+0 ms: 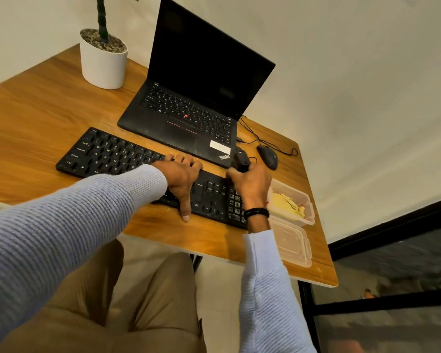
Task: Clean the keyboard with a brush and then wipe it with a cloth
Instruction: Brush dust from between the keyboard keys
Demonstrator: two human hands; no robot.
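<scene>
head view: tub (308, 215) holds yellow cloth (288, 203) — right fingers (233, 175) clamp brush (242, 159), left hand (180, 174) flat on keyboard (107, 155)

I see bare worktop (36, 118) open at the frame's left, between the plant pot (103, 63) and keyboard (107, 155). At right, the laptop (189, 110), mouse (267, 157) and two plastic tubs (294, 207) crowd my passage.

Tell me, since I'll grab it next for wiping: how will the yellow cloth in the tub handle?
The yellow cloth lies crumpled in the clear tub, so it is probably soft and floppy. It likely weighs little and should lift out without dragging the tub, whose lid is off.
</scene>
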